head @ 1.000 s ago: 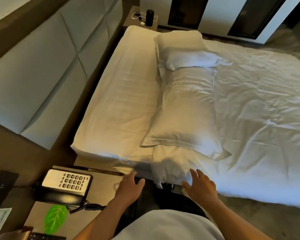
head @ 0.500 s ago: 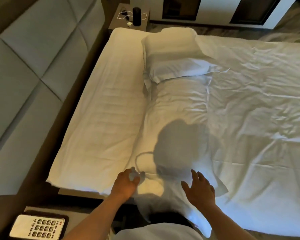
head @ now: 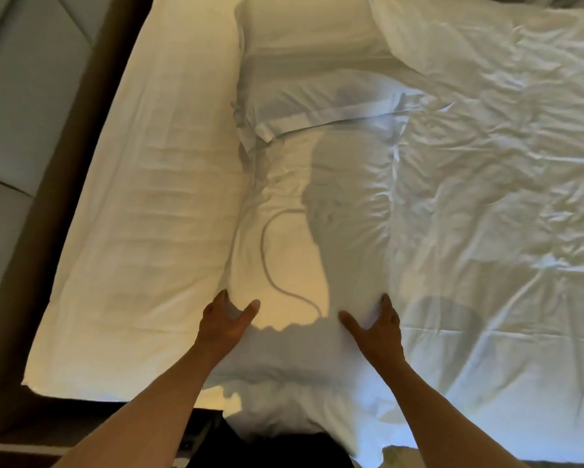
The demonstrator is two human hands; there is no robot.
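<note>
A long white pillow (head: 321, 204) lies lengthwise on the bed, its near end hanging over the mattress edge. My left hand (head: 224, 327) holds the pillow's left side, thumb on top and fingers pushed down along the edge. My right hand (head: 380, 329) grips the right side the same way, thumb spread on top. A second white pillow (head: 310, 79) lies farther away, overlapping the far end of the first. My head and a cord cast a shadow over the near pillow.
The white fitted sheet (head: 155, 204) covers the mattress to the left. A rumpled white duvet (head: 506, 170) fills the right side. A padded grey headboard (head: 20, 96) and a brown wooden frame strip (head: 81, 184) run along the left.
I have leaned forward over the bed. Both hands moved from the bed's near edge onto the pillow's sides and took hold. The phone and nightstand dropped out of view.
</note>
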